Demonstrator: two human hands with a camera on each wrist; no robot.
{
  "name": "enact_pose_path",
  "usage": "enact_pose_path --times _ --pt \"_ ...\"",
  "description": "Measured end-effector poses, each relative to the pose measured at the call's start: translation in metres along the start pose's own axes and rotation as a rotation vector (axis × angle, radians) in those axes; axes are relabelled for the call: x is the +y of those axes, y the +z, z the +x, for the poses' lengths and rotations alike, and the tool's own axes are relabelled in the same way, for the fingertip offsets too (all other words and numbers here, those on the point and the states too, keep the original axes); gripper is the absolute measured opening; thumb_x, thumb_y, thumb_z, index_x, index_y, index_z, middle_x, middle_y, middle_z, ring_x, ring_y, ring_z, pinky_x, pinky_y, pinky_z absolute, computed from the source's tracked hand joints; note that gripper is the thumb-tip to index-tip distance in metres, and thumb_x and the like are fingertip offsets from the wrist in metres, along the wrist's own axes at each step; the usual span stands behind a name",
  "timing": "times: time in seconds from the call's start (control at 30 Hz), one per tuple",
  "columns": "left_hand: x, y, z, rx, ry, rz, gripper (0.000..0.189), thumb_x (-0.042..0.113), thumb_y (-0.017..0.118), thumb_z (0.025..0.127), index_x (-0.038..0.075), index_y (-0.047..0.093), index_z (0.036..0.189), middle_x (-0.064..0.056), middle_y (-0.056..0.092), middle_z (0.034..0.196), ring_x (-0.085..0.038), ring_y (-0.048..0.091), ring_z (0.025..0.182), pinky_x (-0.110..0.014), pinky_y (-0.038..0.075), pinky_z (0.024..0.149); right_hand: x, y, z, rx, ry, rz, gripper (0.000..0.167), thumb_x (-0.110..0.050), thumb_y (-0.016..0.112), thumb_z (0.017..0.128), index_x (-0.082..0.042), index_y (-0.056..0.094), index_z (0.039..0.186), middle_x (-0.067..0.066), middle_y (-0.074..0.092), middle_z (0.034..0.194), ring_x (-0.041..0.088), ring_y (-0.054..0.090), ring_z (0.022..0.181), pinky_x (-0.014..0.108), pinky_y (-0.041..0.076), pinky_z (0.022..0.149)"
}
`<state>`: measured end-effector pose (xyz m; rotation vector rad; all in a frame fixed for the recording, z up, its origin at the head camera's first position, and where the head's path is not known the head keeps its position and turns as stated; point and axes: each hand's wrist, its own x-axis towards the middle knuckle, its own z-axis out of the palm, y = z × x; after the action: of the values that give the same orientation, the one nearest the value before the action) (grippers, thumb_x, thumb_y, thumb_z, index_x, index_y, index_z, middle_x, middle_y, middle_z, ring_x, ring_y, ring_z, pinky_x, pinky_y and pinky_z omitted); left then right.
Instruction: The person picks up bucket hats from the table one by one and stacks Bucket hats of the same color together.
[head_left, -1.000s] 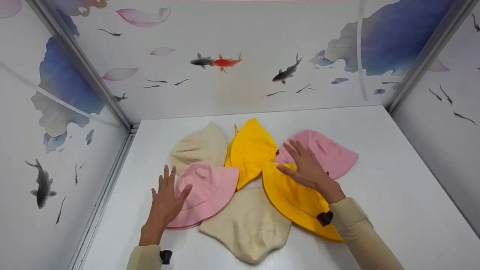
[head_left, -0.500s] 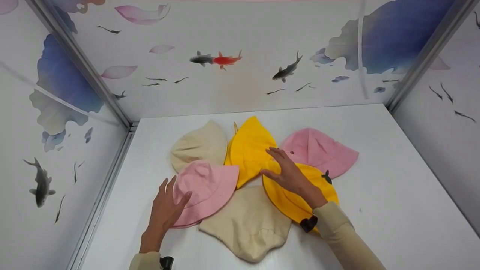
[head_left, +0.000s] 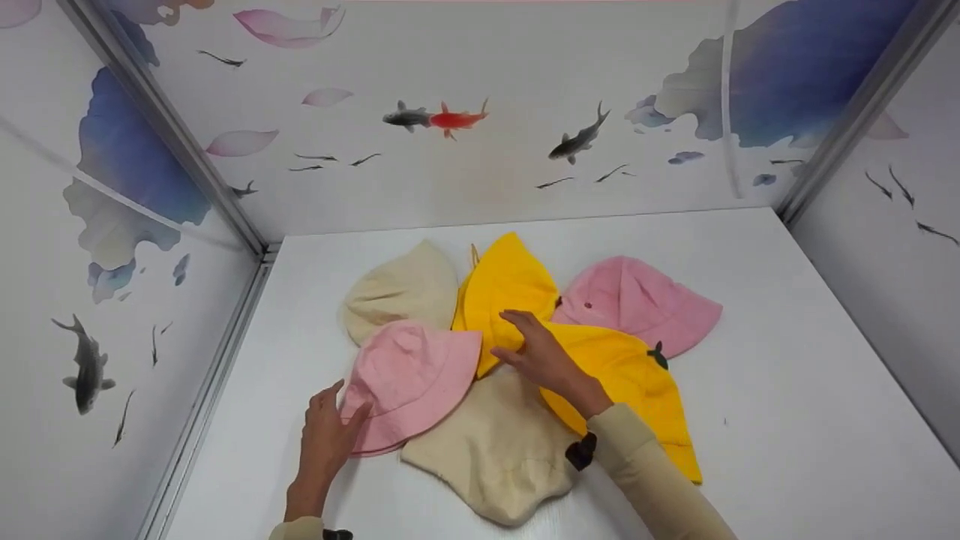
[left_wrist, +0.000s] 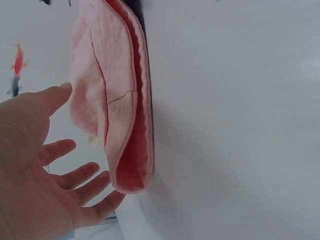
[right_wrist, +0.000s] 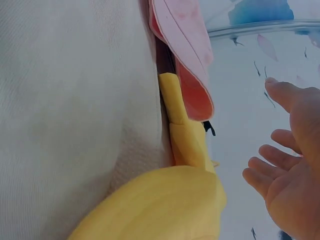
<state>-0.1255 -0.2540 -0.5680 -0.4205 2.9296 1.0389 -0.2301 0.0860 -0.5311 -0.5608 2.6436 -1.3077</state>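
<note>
- One left pink hat point(head_left: 405, 367) lies left of the frame's centre; its crown points to the upper left, and its brim stretches from lower left to upper right.
- The left hand point(head_left: 326, 435) is just beside this hat, wide, with fingers spread and holding nothing; whether a fingertip touches the brim, I cannot tell.
- The lower yellow hat point(head_left: 630, 375), right of centre, has its long axis from upper left to lower right, its crown towards the upper right.
- The right hand point(head_left: 546, 360) is above its left end, wide and empty, fingers slightly bent.
- The upper yellow hat point(head_left: 510, 277) points its tip to the top edge, its axis almost vertical.
- All lie on a white table point(head_left: 772, 337), before a pale back wall point(head_left: 510, 45) with painted fish point(head_left: 457, 120).
- A green leaf-shaped patch point(head_left: 658, 355) marks the lower yellow hat.
</note>
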Motion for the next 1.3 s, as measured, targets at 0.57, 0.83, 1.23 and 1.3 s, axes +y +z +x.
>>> enact_pose_path --times 0.57,0.83,1.23,1.3 --pt "-0.007 0.007 -0.004 -0.014 -0.03 0.026 0.076 0.039 0.074 0.089 -0.006 0.044 0.143 -0.034 0.051 0.128 -0.049 0.048 0.123 -0.063 0.045 0.1 0.007 0.035 0.018 -0.056 0.33 0.465 0.076 -0.04 0.075 0.087 -0.019 0.041 0.151 0.005 0.04 0.158 0.028 0.041 0.145 0.047 0.041 0.115" --pt "-0.004 0.005 -0.003 -0.038 -0.091 0.129 0.09 0.048 0.076 0.084 -0.01 0.039 0.143 -0.038 0.048 0.125 -0.054 0.05 0.116 -0.065 0.048 0.092 0.004 0.042 0.029 -0.064 0.432 0.496 0.074 -0.037 0.074 0.09 -0.023 0.038 0.152 0.004 0.042 0.156 0.024 0.043 0.142 0.046 0.04 0.117" --pt "-0.003 0.009 -0.005 -0.022 -0.141 0.077 0.085 0.05 0.077 0.083 -0.015 0.044 0.127 -0.038 0.054 0.111 -0.051 0.058 0.102 -0.06 0.05 0.087 0.0 0.047 0.035 -0.047 0.376 0.359 0.071 -0.03 0.074 0.092 -0.012 0.041 0.152 0.011 0.049 0.149 0.026 0.048 0.13 0.041 0.044 0.113" --pt "-0.004 0.008 -0.004 -0.039 -0.145 0.031 0.081 0.046 0.077 0.085 -0.017 0.045 0.125 -0.038 0.055 0.113 -0.05 0.059 0.104 -0.059 0.05 0.091 0.0 0.048 0.035 -0.038 0.356 0.335 0.067 -0.027 0.074 0.092 -0.011 0.043 0.149 0.011 0.052 0.143 0.026 0.05 0.125 0.04 0.046 0.111"
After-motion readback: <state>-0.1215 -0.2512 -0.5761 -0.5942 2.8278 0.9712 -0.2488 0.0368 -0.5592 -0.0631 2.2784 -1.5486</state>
